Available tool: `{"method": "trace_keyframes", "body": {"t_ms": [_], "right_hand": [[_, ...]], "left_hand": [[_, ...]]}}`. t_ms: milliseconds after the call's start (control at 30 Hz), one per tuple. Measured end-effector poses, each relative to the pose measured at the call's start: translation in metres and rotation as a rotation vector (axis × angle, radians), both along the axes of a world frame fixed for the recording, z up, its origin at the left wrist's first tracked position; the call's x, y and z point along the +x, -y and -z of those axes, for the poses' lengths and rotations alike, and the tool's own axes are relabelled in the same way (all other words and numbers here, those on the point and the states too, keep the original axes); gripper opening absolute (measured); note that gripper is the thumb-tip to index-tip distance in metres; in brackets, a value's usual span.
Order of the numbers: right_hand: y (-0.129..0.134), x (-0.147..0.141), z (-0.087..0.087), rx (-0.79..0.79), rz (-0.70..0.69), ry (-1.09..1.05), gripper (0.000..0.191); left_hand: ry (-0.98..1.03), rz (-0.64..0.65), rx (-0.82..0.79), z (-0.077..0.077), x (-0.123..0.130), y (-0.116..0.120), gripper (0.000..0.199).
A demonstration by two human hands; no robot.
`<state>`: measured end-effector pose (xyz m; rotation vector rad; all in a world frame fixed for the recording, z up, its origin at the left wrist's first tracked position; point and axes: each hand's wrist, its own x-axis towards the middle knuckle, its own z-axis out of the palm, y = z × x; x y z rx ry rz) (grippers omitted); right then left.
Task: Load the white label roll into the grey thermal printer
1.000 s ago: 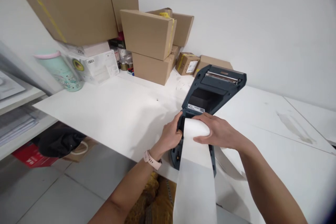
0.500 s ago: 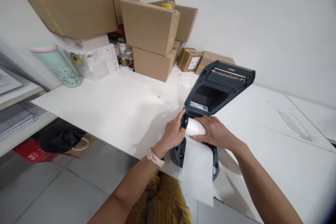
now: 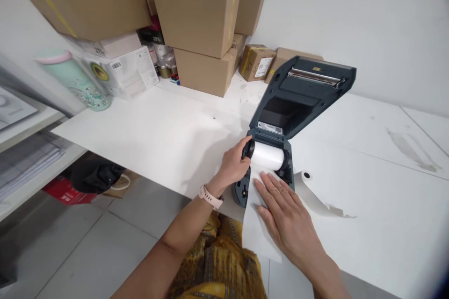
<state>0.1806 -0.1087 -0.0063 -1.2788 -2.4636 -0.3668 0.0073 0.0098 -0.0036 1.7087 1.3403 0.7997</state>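
Note:
A dark grey label printer (image 3: 305, 103) stands at the table's front edge with its lid raised. Inside lies a white label roll (image 3: 268, 156) between black holders, and its loose paper strip (image 3: 257, 224) runs forward over the table edge. My left hand (image 3: 234, 163), wearing a pink wristband, is closed on the printer's left side by the black roll holder; its fingertips are partly hidden. My right hand (image 3: 286, 210) lies flat on the strip with fingers stretched out, just in front of the roll. It covers part of the printer's front.
Right of the printer lies a small used paper roll (image 3: 305, 176) with a torn tail. Cardboard boxes (image 3: 196, 14) are stacked at the back beside a white box (image 3: 122, 74). A mint tumbler (image 3: 79, 79) stands at the left, near shelves (image 3: 35, 126) holding papers.
My right hand has moved off the roll, forward onto the paper strip, and its fingers have straightened. The roll is now fully exposed. My left hand stays at the printer's left side.

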Motion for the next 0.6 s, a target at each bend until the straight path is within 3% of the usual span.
{"method": "trace_keyframes", "body": {"t_ms": [267, 400, 467, 533, 600], "right_hand": [[0.014, -0.027, 0.011, 0.051, 0.082, -0.092, 0.078], [0.016, -0.025, 0.011, -0.014, 0.065, -0.198, 0.077], [0.018, -0.017, 0.007, -0.074, 0.011, -0.306, 0.068], [0.019, -0.004, -0.003, -0.185, -0.048, -0.488, 0.046], [0.011, 0.013, -0.019, -0.206, 0.001, -0.733, 0.029]], "left_hand": [[0.097, -0.002, -0.008, 0.007, 0.000, -0.001, 0.072], [0.317, 0.038, -0.050, 0.011, -0.001, 0.025, 0.071], [0.384, 0.021, -0.116, 0.012, -0.005, 0.048, 0.077], [0.421, 0.052, -0.178, 0.012, -0.010, 0.071, 0.085], [0.465, 0.058, -0.229, 0.011, -0.014, 0.088, 0.089]]}}
